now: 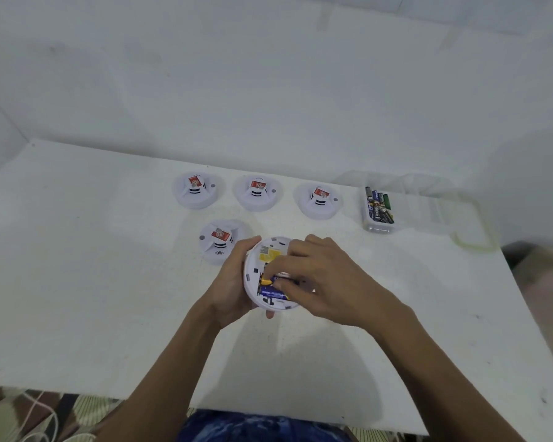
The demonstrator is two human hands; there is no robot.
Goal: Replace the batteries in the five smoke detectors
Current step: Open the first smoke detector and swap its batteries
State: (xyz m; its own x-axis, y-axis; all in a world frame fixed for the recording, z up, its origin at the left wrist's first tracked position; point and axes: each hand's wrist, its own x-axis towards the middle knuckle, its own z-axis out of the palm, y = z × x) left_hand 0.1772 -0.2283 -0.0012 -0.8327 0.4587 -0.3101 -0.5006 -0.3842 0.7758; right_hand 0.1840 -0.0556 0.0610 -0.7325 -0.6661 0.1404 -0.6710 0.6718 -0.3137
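Cradling upturned smoke detector [268, 255] over worktop [93, 282] in left hand [230, 282], pinching blue battery [273, 294] in its bay with right hand [326, 282]. Storing spare batteries [379, 207] in clear tub [377, 227], far right.

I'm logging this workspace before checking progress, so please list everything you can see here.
Back-row detectors: three, white with red labels, far side of table.
Front detector: one, white with red label, just left of the hands.
Held detector: one, white with yellow label, underside up, in the hands.
Fitted batteries: two seem to show, blue, in the held detector.
Clear box: one, transparent, table's far right.
Spare batteries: several, dark and green, in the box.
Table: one, white.
Cables: a few, white, floor at lower left.
Left hand: grips the held detector's rim.
Right hand: fingertips pinch a fitted battery.
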